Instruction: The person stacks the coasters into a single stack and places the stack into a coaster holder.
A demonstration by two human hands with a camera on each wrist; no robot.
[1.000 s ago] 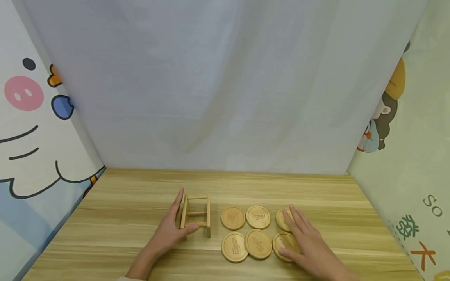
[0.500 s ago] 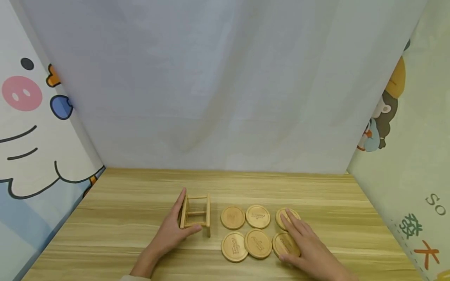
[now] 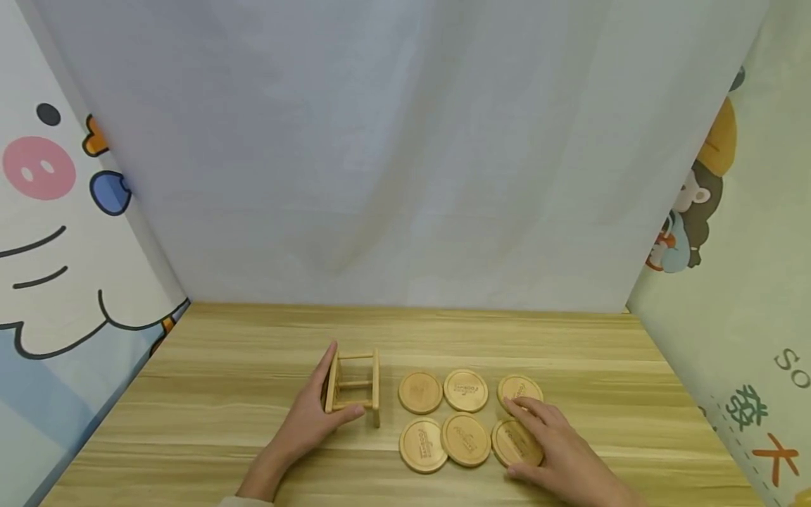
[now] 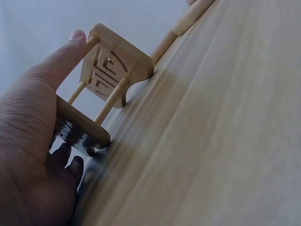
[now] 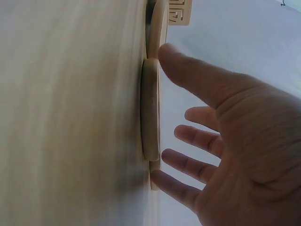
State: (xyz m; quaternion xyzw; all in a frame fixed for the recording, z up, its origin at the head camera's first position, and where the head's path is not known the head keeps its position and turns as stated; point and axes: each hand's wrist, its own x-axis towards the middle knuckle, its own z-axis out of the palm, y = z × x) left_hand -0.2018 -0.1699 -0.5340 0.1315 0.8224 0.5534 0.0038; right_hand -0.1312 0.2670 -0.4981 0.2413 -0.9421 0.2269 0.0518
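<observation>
Left grip (image 3: 307, 417) with thumb (image 4: 61, 61) parted from fingers (image 4: 61, 153), right grip (image 3: 554, 447) relaxed, fingers spread

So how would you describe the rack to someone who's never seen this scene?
On the wooden table, in the head view, look left of the six coasters. There the left hand holds the rack: two pale wooden panels joined by thin rods. It is the only open frame; its neighbours are flat discs.

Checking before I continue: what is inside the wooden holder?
Inside the wooden holder, only its crossbars and the tabletop between them show. Strips of tabletop behind the crossbars are covered, and the left hand hides part of the holder's left side.
</observation>
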